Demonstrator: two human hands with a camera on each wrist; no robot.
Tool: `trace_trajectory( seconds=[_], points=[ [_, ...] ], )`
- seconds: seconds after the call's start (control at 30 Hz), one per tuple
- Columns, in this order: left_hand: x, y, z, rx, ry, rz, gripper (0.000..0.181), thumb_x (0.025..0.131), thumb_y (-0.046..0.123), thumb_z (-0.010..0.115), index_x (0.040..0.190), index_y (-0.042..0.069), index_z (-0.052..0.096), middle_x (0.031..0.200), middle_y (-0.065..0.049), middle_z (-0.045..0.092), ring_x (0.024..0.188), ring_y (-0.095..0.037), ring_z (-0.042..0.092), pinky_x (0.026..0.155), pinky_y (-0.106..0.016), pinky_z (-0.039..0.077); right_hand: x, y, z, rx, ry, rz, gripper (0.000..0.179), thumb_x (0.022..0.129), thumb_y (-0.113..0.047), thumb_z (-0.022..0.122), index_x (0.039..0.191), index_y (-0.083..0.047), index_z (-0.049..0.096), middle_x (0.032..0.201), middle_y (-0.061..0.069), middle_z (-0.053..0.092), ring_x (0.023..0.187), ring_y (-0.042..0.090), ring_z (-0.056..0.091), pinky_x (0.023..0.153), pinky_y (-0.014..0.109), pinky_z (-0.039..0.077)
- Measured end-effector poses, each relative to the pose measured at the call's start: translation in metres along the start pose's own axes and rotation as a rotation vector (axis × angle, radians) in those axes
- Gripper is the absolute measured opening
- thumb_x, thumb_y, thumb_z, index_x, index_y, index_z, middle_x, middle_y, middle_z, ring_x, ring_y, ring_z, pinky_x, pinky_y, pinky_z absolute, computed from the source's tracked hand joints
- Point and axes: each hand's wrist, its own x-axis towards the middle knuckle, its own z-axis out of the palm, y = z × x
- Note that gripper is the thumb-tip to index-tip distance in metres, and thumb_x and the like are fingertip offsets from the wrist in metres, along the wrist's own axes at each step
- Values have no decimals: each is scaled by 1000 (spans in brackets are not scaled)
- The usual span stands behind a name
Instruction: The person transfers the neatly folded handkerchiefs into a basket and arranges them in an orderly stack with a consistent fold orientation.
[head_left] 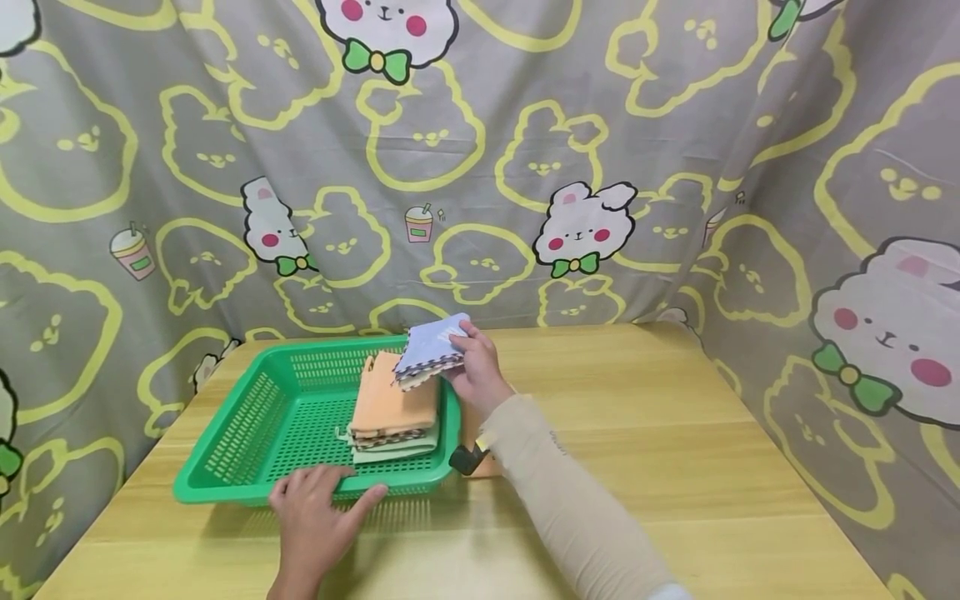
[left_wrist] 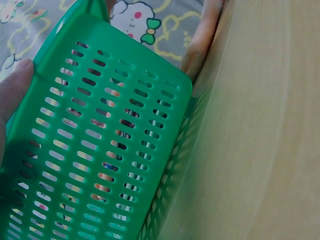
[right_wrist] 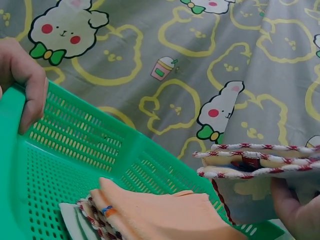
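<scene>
My right hand [head_left: 480,371] pinches a folded blue cloth [head_left: 432,342] with striped trim, holding it above the right side of a green basket [head_left: 225,492]. In the right wrist view the folded layers of that cloth [right_wrist: 245,192] show red-and-white corded edges. Below it, an orange folded cloth [head_left: 393,400] tops a small stack inside the basket, with a pale green cloth [head_left: 393,448] at the bottom. My left hand [head_left: 318,517] grips the basket's near rim. In the right wrist view, fingers [right_wrist: 34,85] of that left hand curl over the rim.
An orange item [head_left: 483,468] lies on the wooden table [head_left: 675,467] just right of the basket, partly hidden by my right forearm. A grey curtain [head_left: 480,150] with cartoon rabbits hangs behind and beside the table.
</scene>
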Motion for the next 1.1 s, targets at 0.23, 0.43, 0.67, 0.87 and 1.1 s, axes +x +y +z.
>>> trace_trajectory(
  seconds=[0.23,0.43,0.67,0.87,1.1],
  points=[
    [0,0,0,8,-6,-4,55,71,63,74,81,9,69,83,-9,68,82,-32,53,83,-58,25,1,10,0,46,-7,18,54,88,12,40,140,-4,34,145,23,36,128,38,43,100,53,37],
    [0,-1,-2,12,-11,-12,56,71,63,74,81,9,69,83,-9,68,82,-32,53,83,-58,25,0,20,2,86,-24,35,63,84,15,38,144,-5,32,150,23,29,133,42,36,104,60,31],
    [0,0,-2,14,-19,-15,55,70,62,75,81,9,69,83,-8,68,83,-32,53,83,-58,25,1,27,5,96,-23,31,75,73,20,32,144,-6,33,152,22,26,136,42,31,106,57,29],
    [0,-1,0,16,-11,-3,56,70,64,74,81,9,69,83,-9,68,82,-32,53,83,-58,25,-1,32,7,88,-33,29,79,68,20,30,143,-5,34,153,22,24,137,40,28,108,54,28],
    [0,-1,0,4,-4,7,57,70,64,73,81,9,69,82,-8,68,81,-32,54,83,-58,25,-6,38,11,46,-67,45,80,67,21,29,144,-3,32,152,24,26,138,38,28,110,48,27]
  ],
)
